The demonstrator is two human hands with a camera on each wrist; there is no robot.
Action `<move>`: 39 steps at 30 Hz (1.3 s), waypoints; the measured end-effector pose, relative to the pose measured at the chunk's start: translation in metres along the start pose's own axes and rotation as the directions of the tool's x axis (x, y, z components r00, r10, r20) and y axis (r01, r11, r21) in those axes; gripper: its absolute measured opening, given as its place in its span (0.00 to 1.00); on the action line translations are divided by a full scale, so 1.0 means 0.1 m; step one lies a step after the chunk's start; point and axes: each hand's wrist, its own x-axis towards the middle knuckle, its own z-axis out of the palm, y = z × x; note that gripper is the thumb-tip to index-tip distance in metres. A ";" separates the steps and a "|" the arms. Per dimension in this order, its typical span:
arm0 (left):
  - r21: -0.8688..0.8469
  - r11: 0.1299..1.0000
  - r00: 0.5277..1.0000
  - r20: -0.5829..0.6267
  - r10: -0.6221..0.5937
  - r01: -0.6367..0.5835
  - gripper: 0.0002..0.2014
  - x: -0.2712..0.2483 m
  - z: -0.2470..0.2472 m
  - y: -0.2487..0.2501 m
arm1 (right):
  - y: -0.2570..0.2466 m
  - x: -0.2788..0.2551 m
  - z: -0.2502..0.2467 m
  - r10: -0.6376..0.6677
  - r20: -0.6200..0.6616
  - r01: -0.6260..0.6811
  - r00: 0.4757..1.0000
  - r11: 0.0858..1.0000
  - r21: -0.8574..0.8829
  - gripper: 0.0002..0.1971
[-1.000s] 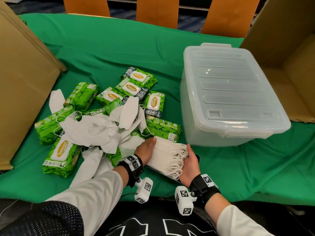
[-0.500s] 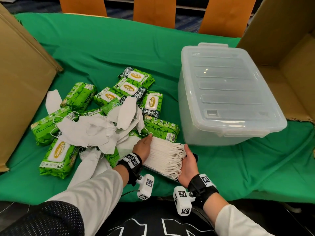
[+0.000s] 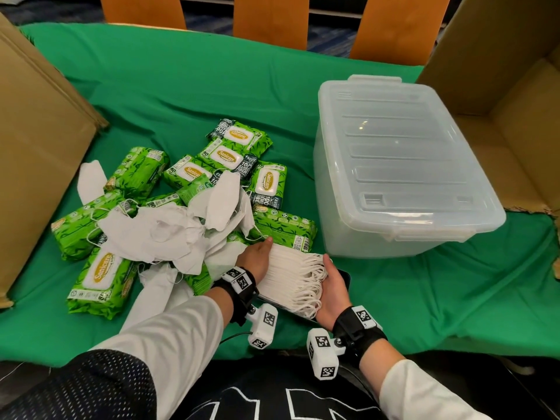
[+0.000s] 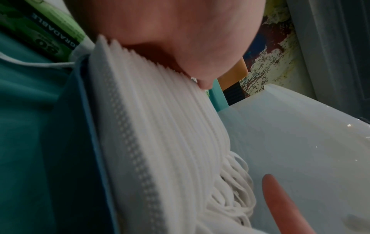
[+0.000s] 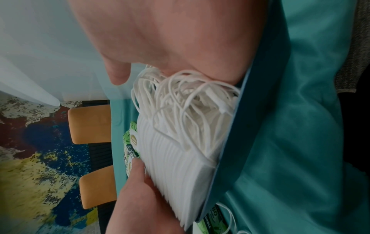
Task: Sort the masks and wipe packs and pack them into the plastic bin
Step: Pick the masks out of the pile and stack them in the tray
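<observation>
Two hands press in on a neat stack of white masks (image 3: 292, 275) from opposite sides, just in front of the person at the near edge of a table (image 3: 188, 95) draped in green cloth. The left hand (image 3: 254, 258) lies flat against one end of the stack, fingers straight; the right hand (image 3: 333, 294) cups the other end, where the ear loops bunch up, with its thumb over the top. This grip is a squeeze rather than a closed fist, and the stack rests on a dark flat sheet that I cannot identify. Just beyond the grip and to its right stands the clear plastic bin (image 3: 403, 177), with its lid on. To the left of the grip is a heap of loose masks (image 3: 169, 231) tangled over green wipe packs (image 3: 100, 275). Likely risks: the stack is held only by side pressure, so lifting it could let the middle masks sag and fan out; the dangling loops could snag on the loose masks or the nearest pack; and with both hands busy the lid cannot be opened. Readable writing: the packs say "Sanicare" on a cream oval, with "80" and "100" on some and "100% BAMBOO FIBER" partly legible; smaller print is too fine to read.
</observation>
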 end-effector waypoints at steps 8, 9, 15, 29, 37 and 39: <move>-0.175 0.985 0.998 0.054 0.011 -0.001 0.31 -0.02 -0.09 -0.05 | -0.04 -0.13 0.09 -0.061 -0.201 0.044 0.978 0.995 -0.090 0.33; -0.208 0.978 0.998 0.066 0.022 -0.008 0.31 -0.01 -0.13 -0.08 | -0.06 -0.17 0.12 -0.097 -0.243 0.060 0.965 0.986 -0.156 0.28; -0.386 0.921 0.996 0.055 0.072 -0.045 0.11 -0.11 -0.64 -0.22 | -0.30 -0.48 0.19 -0.319 -0.330 0.153 0.889 0.883 -0.443 0.09; 0.149 0.977 0.947 -0.259 0.187 -0.152 0.16 0.22 -2.17 -1.21 | 0.15 0.43 1.54 -0.069 -0.172 -0.003 0.983 0.921 -0.389 0.14; 0.817 0.559 0.965 -0.008 0.262 -0.145 0.49 0.32 -2.30 -1.54 | 0.77 0.97 1.97 0.036 -0.235 -0.161 0.971 0.825 -0.541 0.06; 0.801 0.550 0.937 0.036 0.348 -0.236 0.39 0.40 -2.36 -1.54 | 0.84 1.03 2.08 -0.003 -0.261 -0.160 0.965 0.786 -0.597 0.04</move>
